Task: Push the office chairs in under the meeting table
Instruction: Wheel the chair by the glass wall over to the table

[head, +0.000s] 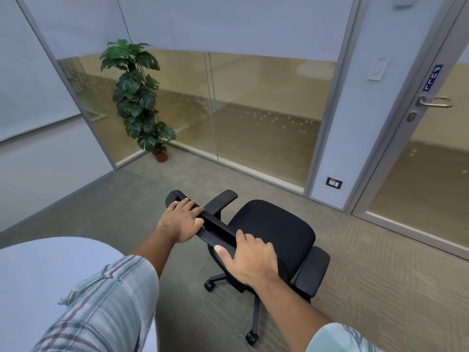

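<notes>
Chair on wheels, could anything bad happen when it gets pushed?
Maybe. Both hands, left and right, grip the top of the chair backrest, and the seat faces away from the table, so it likely needs turning first; swung too fast, an armrest could knock the table edge. Pushed straight ahead instead, it might roll toward the glass wall.

Black chair (272,224); plaid blue sleeve (101,301); green plant (134,97); beige carpet (368,275).
</notes>
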{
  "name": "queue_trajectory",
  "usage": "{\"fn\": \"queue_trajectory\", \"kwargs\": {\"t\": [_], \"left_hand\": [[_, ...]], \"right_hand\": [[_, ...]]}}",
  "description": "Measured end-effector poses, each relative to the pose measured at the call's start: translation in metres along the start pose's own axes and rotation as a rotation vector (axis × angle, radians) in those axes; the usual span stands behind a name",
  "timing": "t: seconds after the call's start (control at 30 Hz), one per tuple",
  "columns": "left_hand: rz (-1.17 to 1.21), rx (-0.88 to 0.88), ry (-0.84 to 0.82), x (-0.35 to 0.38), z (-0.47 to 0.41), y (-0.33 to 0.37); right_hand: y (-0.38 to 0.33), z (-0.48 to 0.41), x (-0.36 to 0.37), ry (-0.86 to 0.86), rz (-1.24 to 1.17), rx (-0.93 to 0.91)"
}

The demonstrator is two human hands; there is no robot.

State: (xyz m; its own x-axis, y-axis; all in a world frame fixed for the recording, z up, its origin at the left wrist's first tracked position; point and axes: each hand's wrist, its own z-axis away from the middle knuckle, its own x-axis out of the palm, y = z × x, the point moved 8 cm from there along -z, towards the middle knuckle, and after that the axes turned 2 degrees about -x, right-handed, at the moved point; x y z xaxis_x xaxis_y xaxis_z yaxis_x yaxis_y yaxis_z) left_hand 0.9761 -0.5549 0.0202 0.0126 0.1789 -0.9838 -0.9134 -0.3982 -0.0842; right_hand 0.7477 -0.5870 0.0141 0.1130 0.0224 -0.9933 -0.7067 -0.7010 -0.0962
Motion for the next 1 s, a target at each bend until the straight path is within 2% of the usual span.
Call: {"fn": "queue_trajectory", "kwargs": {"t": [0.27, 0.47, 0.6, 1.0], "left_hand": [[0.076, -0.177, -0.005, 0.007, 0.042, 0.048], [0.198, -0.351, 0.045, 0.014, 0.071, 0.082], [0.208, -0.403, 0.067, 0.016, 0.087, 0.104], [0.234, -0.515, 0.054, 0.023, 0.145, 0.111]], "right_hand": [[0.051, 0.027, -0.005, 0.055, 0.017, -0.147], [0.086, 0.04, -0.006, 0.027, 0.027, -0.246], [0.107, 0.044, -0.011, 0.019, 0.01, -0.291], [0.102, 0.073, -0.01, -0.078, -0.047, -0.385]]}}
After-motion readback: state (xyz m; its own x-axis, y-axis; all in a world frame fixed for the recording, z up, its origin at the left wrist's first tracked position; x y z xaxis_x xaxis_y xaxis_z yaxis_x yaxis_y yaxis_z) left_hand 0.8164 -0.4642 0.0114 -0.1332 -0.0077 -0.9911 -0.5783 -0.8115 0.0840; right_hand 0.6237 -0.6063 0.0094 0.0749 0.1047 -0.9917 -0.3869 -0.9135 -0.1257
